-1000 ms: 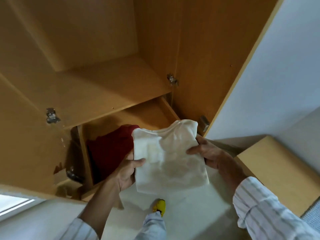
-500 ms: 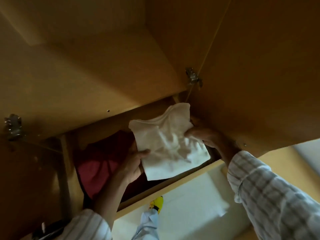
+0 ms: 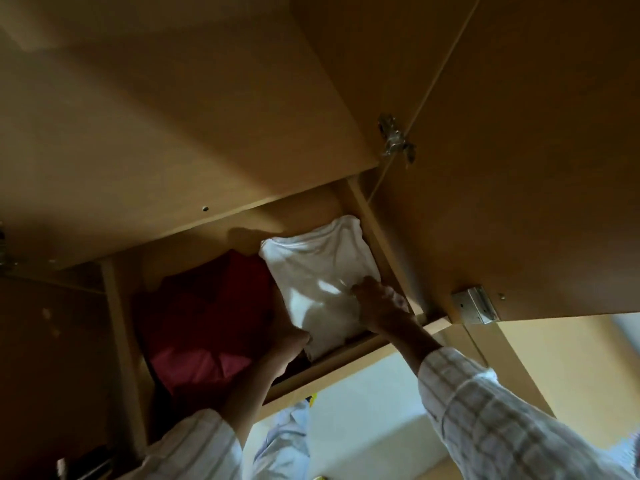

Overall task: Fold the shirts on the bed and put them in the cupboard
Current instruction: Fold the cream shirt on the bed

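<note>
Left hand (image 3: 284,344) fingers hidden under white shirt (image 3: 322,271); right hand (image 3: 379,303) motion-blurred.

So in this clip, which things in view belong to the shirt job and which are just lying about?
Job: white shirt, red shirt, cupboard, left hand, right hand.

Lying about: door hinge, metal bracket.
</note>
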